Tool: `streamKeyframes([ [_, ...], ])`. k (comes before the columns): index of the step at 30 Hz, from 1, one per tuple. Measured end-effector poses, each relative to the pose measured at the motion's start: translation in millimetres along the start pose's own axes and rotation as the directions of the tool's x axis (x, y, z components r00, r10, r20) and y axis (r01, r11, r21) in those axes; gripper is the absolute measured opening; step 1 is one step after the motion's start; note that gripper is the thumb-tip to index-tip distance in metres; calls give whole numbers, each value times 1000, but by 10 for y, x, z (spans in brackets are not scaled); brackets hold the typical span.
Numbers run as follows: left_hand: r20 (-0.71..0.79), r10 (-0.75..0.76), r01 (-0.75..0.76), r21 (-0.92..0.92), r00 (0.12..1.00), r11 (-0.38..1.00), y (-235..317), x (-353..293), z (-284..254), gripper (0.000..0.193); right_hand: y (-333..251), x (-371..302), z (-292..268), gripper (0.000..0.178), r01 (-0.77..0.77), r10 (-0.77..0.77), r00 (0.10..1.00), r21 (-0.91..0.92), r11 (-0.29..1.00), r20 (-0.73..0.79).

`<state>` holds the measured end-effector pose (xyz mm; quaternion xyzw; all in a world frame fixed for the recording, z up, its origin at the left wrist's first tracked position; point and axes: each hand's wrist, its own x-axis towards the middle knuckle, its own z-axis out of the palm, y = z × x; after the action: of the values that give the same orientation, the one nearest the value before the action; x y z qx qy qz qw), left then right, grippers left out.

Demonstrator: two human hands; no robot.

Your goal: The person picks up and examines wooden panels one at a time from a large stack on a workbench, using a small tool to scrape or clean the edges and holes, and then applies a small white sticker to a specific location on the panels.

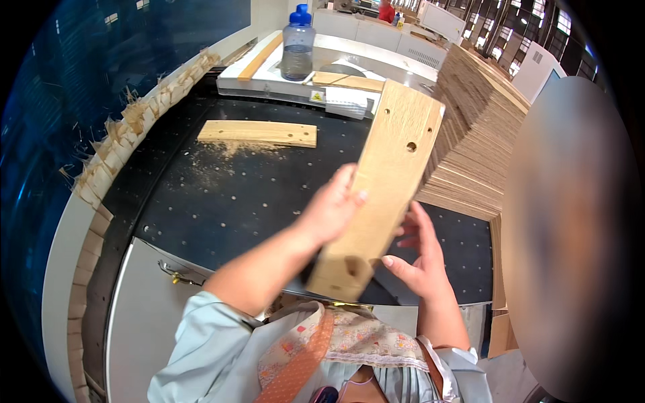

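Board [384, 181], long axis slanting away rightward

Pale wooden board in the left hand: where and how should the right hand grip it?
Probably its right long edge, from the right: that straight side of the board faces the right hand, while the left hand holds the opposite edge.

We are seeing a woodworking workshop, inside what is looking like a factory hall. At ten o'clock, sawdust [216, 161] is lying on a black worktable [235, 218] with many small holes, and a wooden board [261, 132] with holes is touching it. At the centre, a long plank [383, 180] is also showing holes. At two o'clock, a tall stack of brown boards [480, 138] is standing, and beyond it, hall windows [563, 24] are shining brightly.
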<state>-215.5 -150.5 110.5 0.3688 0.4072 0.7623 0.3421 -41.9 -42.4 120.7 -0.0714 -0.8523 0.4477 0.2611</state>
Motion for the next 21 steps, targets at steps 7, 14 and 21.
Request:
streamKeyframes([
  [7, 135, -450, 83, 898, 882, 433, 501, -331, -1799, 38, -2, 432, 761, 53, 91, -254, 708, 271, 958, 659],
  [14, 173, -342, -187, 982, 924, -10, 188, -568, -2063, 41, 144, 1633, 1258, 44, 366, -271, 820, -98, 925, 503],
  [21, 309, -352, -336, 942, 884, -18, -79, -800, -1991, 72, 1159, 3152, 1745, 96, 148, 272, 852, -705, 694, 447],
])
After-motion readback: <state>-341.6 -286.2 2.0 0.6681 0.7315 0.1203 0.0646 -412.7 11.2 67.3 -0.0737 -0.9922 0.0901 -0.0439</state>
